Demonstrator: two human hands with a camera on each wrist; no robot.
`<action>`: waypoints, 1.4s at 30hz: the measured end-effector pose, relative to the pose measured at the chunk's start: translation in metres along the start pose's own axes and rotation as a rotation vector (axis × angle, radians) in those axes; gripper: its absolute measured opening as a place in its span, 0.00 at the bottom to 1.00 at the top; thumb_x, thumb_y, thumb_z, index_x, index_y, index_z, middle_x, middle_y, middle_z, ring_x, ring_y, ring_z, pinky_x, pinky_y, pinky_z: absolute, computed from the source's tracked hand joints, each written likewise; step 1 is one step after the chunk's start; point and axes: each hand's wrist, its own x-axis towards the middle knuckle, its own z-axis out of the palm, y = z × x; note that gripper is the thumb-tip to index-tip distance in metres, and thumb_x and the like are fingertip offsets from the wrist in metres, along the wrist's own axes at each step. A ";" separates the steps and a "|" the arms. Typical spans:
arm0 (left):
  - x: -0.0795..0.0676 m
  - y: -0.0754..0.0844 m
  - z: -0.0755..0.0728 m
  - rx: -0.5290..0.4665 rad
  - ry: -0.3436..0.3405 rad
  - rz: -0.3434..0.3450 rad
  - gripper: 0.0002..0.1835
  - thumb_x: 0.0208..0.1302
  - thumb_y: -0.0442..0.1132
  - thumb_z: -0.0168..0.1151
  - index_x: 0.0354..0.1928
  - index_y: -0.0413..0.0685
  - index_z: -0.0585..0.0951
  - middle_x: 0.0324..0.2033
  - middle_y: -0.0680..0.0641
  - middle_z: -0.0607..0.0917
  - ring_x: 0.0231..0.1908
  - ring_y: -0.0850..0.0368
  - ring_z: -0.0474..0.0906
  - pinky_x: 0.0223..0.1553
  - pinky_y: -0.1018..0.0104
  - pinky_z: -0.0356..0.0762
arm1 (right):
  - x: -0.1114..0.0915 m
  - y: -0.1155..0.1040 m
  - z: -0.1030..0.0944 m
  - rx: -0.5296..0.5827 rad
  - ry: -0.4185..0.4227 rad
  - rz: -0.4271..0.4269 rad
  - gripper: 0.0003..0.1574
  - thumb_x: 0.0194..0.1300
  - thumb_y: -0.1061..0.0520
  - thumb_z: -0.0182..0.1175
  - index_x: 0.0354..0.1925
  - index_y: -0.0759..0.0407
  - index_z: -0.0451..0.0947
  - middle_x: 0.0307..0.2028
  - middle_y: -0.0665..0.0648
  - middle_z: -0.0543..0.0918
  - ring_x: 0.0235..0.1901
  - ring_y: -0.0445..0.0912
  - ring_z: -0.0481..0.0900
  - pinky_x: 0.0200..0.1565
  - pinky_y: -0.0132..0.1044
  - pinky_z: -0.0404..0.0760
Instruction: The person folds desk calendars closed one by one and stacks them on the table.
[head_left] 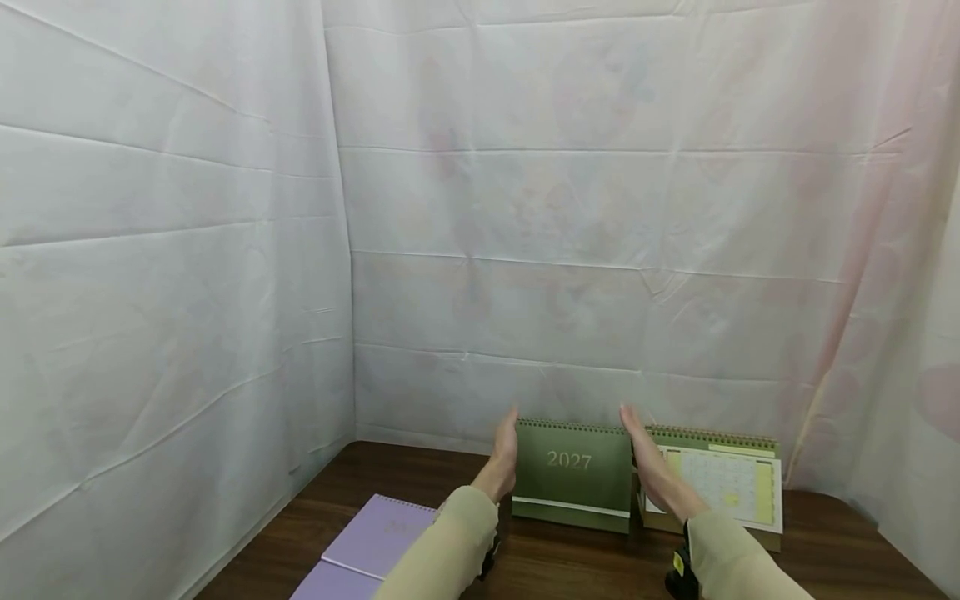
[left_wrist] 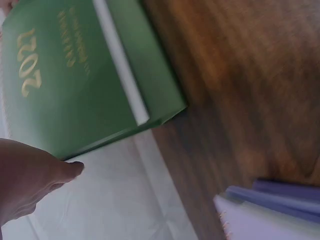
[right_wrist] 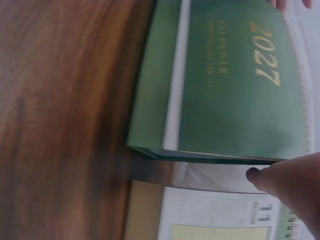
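A green desk calendar [head_left: 572, 475] marked 2027 stands upright on the table, its spiral binding along the top. My left hand [head_left: 507, 454] is at its left side edge, fingers pointing up and away, straight. On the opposite edge is my right hand [head_left: 651, 461], also with straight fingers. In the left wrist view the left thumb [left_wrist: 65, 171] lies right at the edge of the green cover [left_wrist: 75, 95]. The right wrist view has the right thumb [right_wrist: 270, 176] beside the other edge of the cover [right_wrist: 235, 115].
Just right of the green calendar stands another desk calendar [head_left: 723, 483] with a white and yellow page. A purple spiral calendar [head_left: 375, 542] sits at the front left of the brown wooden table [head_left: 570, 575]. White curtains [head_left: 495, 308] hang behind and at the sides.
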 end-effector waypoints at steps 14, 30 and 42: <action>-0.018 -0.035 0.004 0.061 0.066 -0.105 0.41 0.63 0.67 0.28 0.69 0.46 0.47 0.68 0.36 0.45 0.66 0.34 0.40 0.62 0.38 0.43 | -0.004 0.035 0.012 0.133 0.035 0.102 0.46 0.62 0.26 0.22 0.66 0.43 0.18 0.65 0.52 0.15 0.63 0.54 0.12 0.59 0.62 0.22; -0.026 -0.035 0.005 0.055 0.038 -0.123 0.41 0.62 0.69 0.29 0.70 0.50 0.47 0.68 0.37 0.45 0.65 0.33 0.40 0.60 0.37 0.43 | -0.017 0.025 0.011 0.153 -0.024 0.103 0.41 0.67 0.32 0.23 0.65 0.43 0.15 0.64 0.49 0.12 0.61 0.51 0.09 0.59 0.63 0.22; -0.045 -0.026 0.006 0.041 0.011 -0.140 0.43 0.61 0.69 0.29 0.70 0.49 0.44 0.69 0.37 0.42 0.66 0.33 0.37 0.61 0.37 0.39 | -0.033 0.013 0.009 0.168 -0.031 0.143 0.48 0.62 0.26 0.25 0.64 0.44 0.13 0.63 0.51 0.11 0.61 0.54 0.09 0.58 0.63 0.23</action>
